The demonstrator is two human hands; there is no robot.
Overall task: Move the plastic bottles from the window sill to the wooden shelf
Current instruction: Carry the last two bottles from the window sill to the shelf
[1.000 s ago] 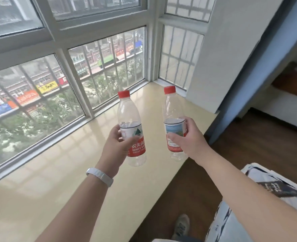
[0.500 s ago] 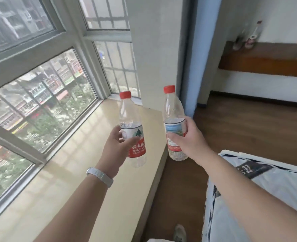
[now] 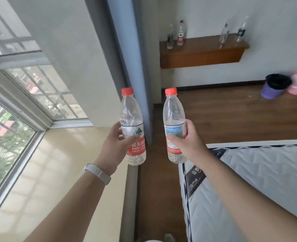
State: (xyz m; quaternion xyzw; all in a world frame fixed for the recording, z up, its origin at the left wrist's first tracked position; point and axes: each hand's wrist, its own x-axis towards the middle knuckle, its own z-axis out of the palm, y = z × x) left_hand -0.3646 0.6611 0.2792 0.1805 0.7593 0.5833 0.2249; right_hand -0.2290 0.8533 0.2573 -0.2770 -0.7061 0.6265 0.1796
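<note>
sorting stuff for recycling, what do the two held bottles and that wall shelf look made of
Both bottles, left and right: clear thin plastic, see-through and crinkled, with matte red caps and glossy printed labels. Shelf: brown wood or wood veneer, smooth, faint grain; which one is unclear.

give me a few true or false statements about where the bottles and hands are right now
1. Each hand holds one red-capped bottle upright. True: the left hand grips the left bottle and the right hand grips the right bottle.
2. The wooden shelf is bare. False: four bottles already stand on the wooden shelf.
3. The left wrist wears a white band. True: the white band.
4. Both held bottles are uncapped. False: both have red caps on.
5. A purple bin stands on the floor below the shelf's right end. True.
</note>
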